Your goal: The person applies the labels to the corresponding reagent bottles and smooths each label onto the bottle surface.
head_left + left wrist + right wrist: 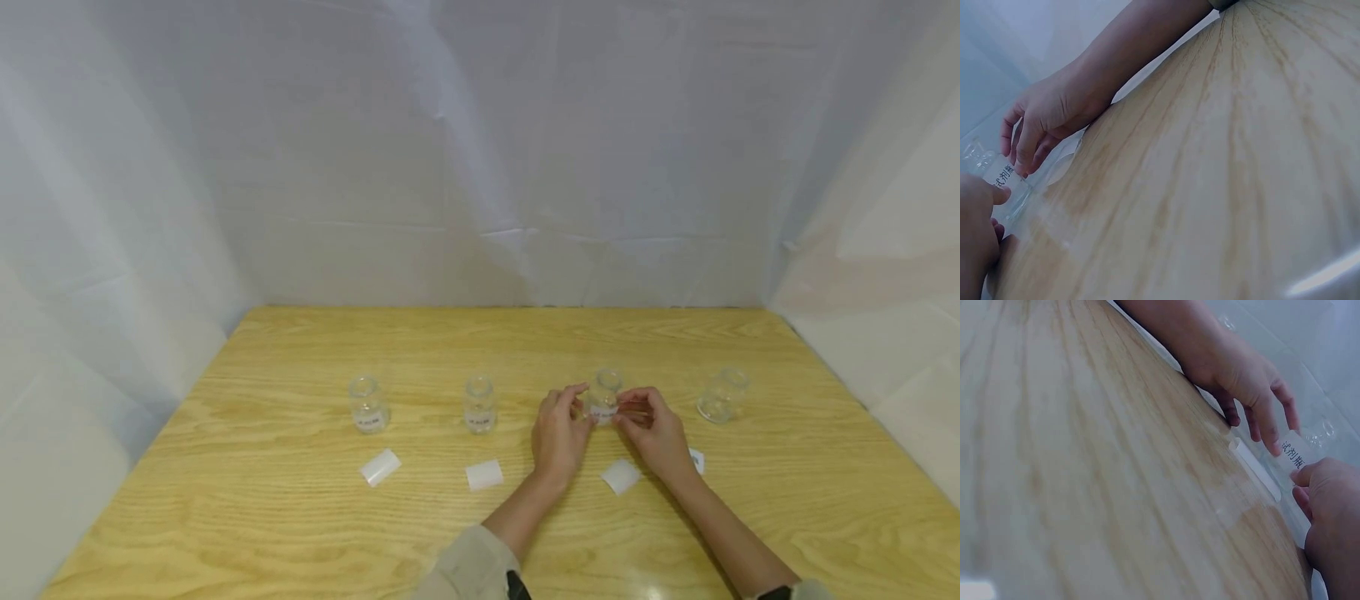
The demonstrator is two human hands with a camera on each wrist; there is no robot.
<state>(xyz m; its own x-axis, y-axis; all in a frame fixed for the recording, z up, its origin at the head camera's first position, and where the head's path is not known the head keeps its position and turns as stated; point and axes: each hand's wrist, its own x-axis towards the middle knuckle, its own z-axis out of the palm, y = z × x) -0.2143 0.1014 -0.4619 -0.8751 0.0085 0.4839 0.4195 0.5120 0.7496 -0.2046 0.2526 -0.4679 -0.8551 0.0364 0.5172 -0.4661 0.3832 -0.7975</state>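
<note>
The left hand (558, 435) and right hand (662, 437), apart, pinch the label (603, 414) on the third jar (608, 382) from the left, seemingly mid-labelling, so the next move likely calls for smoothing its ends flat.

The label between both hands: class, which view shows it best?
The right wrist view: the label looks large, its print clearest. Left wrist shows it partly covered by the left hand; head shows it small.
</note>
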